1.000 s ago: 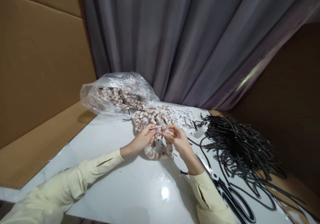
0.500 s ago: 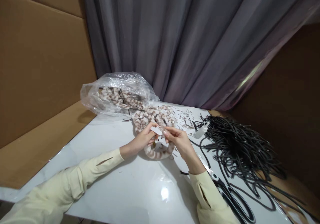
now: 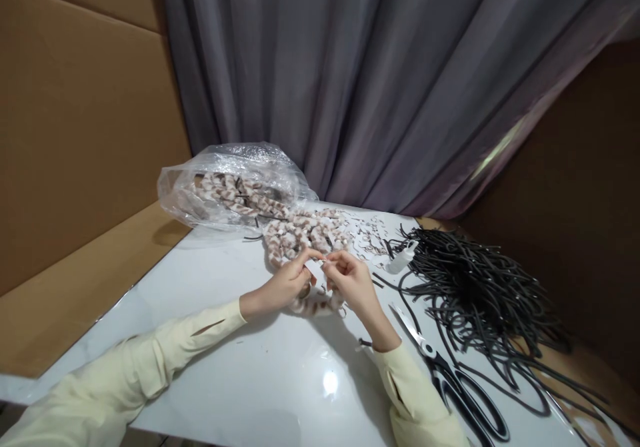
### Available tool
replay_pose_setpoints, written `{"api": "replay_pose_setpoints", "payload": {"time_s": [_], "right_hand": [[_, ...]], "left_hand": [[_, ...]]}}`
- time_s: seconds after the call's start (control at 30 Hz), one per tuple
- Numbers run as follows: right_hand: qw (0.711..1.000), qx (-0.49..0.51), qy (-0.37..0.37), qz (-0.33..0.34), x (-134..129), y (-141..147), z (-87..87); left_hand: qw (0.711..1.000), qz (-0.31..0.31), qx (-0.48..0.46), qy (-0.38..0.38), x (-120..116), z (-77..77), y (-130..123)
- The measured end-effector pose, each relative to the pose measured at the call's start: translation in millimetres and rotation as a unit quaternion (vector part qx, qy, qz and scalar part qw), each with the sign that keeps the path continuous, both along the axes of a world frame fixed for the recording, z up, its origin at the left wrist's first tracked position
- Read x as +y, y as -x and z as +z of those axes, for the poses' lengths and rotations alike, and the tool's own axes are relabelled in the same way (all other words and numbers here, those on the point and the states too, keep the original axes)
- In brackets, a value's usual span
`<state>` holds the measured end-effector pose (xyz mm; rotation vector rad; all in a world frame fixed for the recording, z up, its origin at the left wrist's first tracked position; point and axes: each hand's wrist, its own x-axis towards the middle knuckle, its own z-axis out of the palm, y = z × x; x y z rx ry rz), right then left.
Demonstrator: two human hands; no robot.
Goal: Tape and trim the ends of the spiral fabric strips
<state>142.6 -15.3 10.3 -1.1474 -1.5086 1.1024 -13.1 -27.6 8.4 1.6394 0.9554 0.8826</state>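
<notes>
My left hand (image 3: 291,278) is closed, with a small flat white tag (image 3: 314,268) held at its fingers. Against it, my right hand (image 3: 351,283) pinches at the tag's upper right edge; what lies between those fingertips is too small to make out. Below both hands a fluffy white-and-brown ring (image 3: 315,307) rests on the table, partly covered by them. Just behind is a heap of similar fluffy pieces (image 3: 305,230).
A clear plastic bag (image 3: 275,160) with more fluffy pieces lies at the back left. Small scraps (image 3: 370,234) are scattered behind my right hand. To the right are a white squeeze bottle (image 3: 401,259), black-handled scissors (image 3: 440,367), and a pile of black cords (image 3: 480,294) on the white table (image 3: 225,380).
My fingertips have come closer together over the white tag, which is now more hidden. My right hand has shifted slightly left, uncovering more of the scissors' blades.
</notes>
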Motion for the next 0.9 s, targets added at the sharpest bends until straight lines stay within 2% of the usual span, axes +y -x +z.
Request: {"api": "replay_pose_setpoints", "payload": {"time_s": [0.1, 0.2, 0.33, 0.43, 0.6, 0.77, 0.9], "right_hand": [[0.994, -0.051, -0.083, -0.044, -1, 4, -6.2], [0.991, -0.079, -0.103, -0.033, 0, 4, -7.3], [0.999, -0.04, -0.019, 0.031, 2, 0, -3.9], [0.999, 0.006, 0.015, 0.046, 4, -5, 0.3], [0.995, 0.034, 0.009, 0.092, 6, -14, 5.8], [0.989, -0.035, -0.024, 0.141, 9, -20, 2.8], [0.983, -0.076, -0.06, 0.158, 12, -21, -3.6]], "left_hand": [[0.997, -0.002, 0.03, -0.066, -3, 0.4, -1], [0.996, 0.002, 0.041, -0.076, -4, 0.3, -1], [0.999, 0.003, 0.018, -0.036, -2, -2.2, 0], [1.0, 0.005, -0.006, -0.01, 1, 0.0, 2], [0.999, 0.009, -0.039, -0.001, 2, 7.7, 4], [0.995, 0.001, -0.071, 0.075, 3, 9.8, 2], [0.991, -0.013, -0.043, 0.125, 5, 13.8, 3]]}}
